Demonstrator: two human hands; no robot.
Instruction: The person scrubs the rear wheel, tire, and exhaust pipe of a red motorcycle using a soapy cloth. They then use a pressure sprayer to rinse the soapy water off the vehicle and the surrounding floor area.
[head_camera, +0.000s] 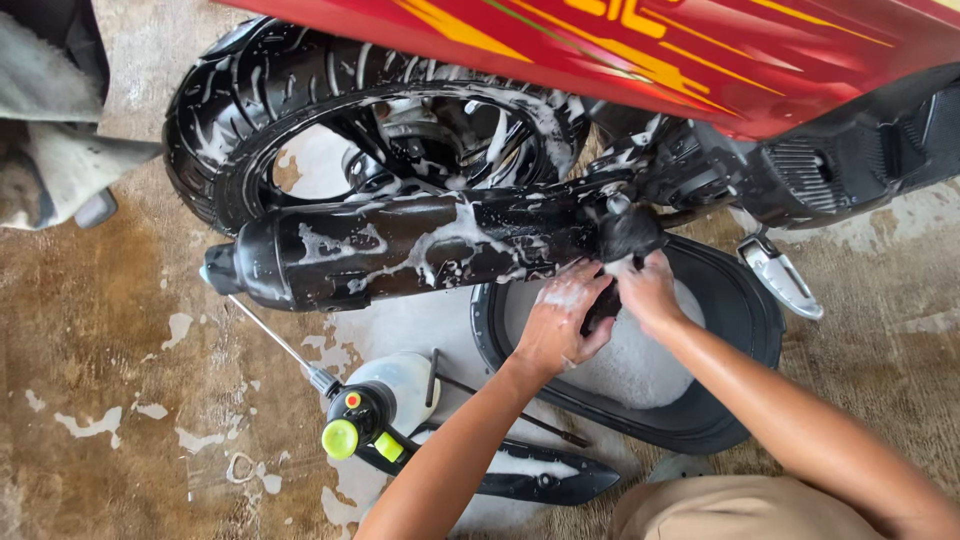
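Head camera looks steeply down, close above the hands.

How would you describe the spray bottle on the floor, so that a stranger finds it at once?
Start at the long black soapy exhaust pipe under the red motorcycle body. On the wet floor just below it lies a translucent white pressure sprayer bottle. Only it has a yellow-green knob and a thin metal wand.
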